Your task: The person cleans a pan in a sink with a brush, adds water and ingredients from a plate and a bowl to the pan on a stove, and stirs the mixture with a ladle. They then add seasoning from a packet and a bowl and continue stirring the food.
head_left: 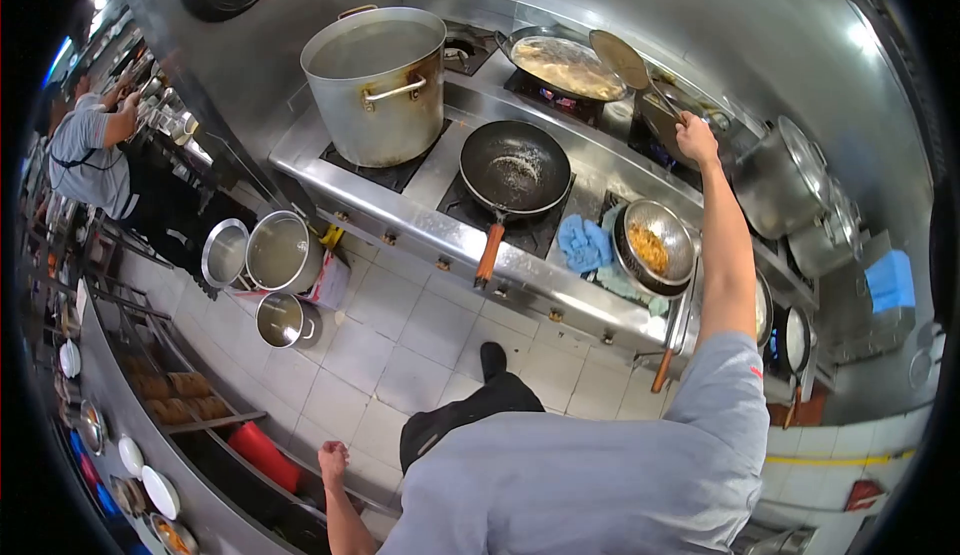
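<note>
At the back of the stove, my right hand (697,139) is closed around the handle of a round, flat skimmer (619,58). Its disc hangs over the right rim of a wok (565,63) full of bubbling, foamy oil; pale food shows in the foam. Low on the left, my left hand (334,462) hangs beside my body, fingers loosely bent, touching nothing. Nearest the front, a dark frying pan (515,165) with a wooden handle sits on a burner, white residue inside. Right of it, a metal strainer (662,240) with golden fried shreds rests over a dark pan.
A large stockpot (375,90) stands at the stove's left. A blue cloth (585,244) lies by the strainer. Lidded pots (783,180) crowd the right. Metal pots (283,252) stand on the floor at left. Another person (90,160) works at the far left. A counter (190,445) runs behind me.
</note>
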Demonstrator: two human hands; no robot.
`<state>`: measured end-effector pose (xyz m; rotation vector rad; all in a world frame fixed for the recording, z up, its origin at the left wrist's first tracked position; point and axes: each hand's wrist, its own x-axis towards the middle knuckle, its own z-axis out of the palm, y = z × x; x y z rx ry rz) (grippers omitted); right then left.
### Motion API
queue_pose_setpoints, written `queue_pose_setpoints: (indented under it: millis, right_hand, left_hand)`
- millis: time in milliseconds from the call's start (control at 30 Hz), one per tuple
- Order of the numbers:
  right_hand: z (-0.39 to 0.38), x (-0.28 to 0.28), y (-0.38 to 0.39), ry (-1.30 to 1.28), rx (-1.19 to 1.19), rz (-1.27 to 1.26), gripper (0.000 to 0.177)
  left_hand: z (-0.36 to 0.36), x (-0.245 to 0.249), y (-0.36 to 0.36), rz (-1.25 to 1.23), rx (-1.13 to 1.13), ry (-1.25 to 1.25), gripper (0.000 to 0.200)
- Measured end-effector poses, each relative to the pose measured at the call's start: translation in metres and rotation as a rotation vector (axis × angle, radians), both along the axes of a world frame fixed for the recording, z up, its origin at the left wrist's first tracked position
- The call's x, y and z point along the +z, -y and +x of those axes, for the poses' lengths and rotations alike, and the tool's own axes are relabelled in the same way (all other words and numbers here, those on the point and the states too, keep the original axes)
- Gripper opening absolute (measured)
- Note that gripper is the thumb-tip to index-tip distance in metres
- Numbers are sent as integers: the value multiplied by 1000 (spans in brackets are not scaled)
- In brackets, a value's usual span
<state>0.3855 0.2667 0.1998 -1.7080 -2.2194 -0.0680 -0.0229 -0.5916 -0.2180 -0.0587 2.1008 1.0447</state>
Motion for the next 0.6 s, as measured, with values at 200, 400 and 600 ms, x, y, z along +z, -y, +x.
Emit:
queue_pose_setpoints:
  millis: [200, 400, 600]
  right_hand:
    - [24, 12, -78, -58, 269, -83, 30]
    - [51, 67, -88, -85, 333, -404, 29]
    - [46, 73, -101, -65, 318, -342, 31]
  left_hand:
    - [125, -20, 3, -96, 7, 156, 12]
    - [168, 11, -41, -138, -53, 251, 16]
    - [134, -32, -60, 1, -57, 152, 13]
